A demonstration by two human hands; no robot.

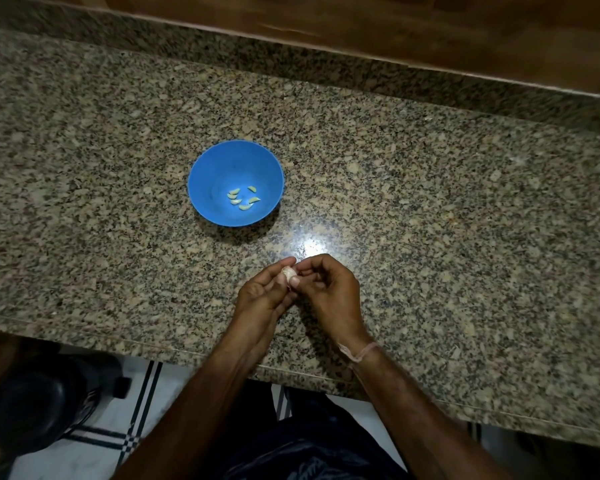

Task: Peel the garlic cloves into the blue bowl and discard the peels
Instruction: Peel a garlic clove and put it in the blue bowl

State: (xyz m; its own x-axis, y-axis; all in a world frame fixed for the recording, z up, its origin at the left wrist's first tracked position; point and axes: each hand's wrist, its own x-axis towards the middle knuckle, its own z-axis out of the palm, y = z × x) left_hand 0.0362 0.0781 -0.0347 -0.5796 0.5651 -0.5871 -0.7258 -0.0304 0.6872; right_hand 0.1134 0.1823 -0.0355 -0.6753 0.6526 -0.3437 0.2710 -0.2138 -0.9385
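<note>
Working over a speckled granite counter (430, 220), near its front edge. Both hands meet on one garlic clove (287, 273), held above the stone and well short of the blue bowl (208, 168).

Left hand (262, 296): palm up, fingertips and thumb curled round the clove from the left. Right hand (329, 289): thumb and forefinger pinch it from the right, other fingers curled under. A pale thread band (361, 353) circles the right wrist.

Surroundings: the bowl stands upright farther back and left of the hands, with five peeled cloves (244, 199) loose on its floor. A bright light glare lies on the stone between bowl and hands. A wooden panel (395, 26) runs along the back. Below the counter edge, a white tiled floor (94, 455) with dark stripes and a dark bulky object (39, 400), too dim to identify.

Clove: papery skin on it. Its long axis seems to run near-to-far, with the near end hidden behind the right thumb.
</note>
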